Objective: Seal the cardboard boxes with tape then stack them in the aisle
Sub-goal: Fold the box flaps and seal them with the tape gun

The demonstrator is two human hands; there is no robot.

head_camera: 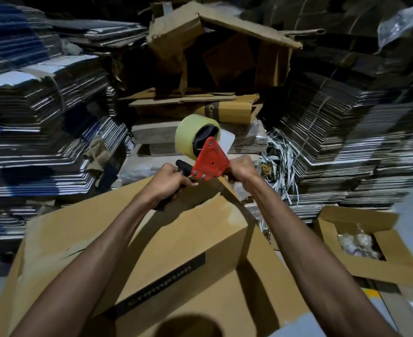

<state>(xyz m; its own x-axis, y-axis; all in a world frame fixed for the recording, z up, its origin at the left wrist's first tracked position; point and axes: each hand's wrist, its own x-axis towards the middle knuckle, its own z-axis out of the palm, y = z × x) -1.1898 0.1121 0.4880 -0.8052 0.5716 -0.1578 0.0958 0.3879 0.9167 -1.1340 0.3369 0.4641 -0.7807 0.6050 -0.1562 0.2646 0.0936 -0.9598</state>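
A large brown cardboard box point(166, 242) with a black printed label lies in front of me, its flaps partly raised. Above its far edge I hold a red tape dispenser point(210, 161) loaded with a yellowish tape roll point(193, 135). My left hand point(169, 181) grips the dispenser's black handle. My right hand point(242, 169) pinches the tape end at the dispenser's front, and a strip of brown tape point(229, 190) runs from there down to the box.
A second open box point(346, 266) with bagged contents sits at the right. Tall stacks of flattened cartons point(42, 132) stand left and more flattened cartons point(358, 147) stand on the right. Crumpled boxes point(215, 52) and loose white strapping point(278, 161) lie behind.
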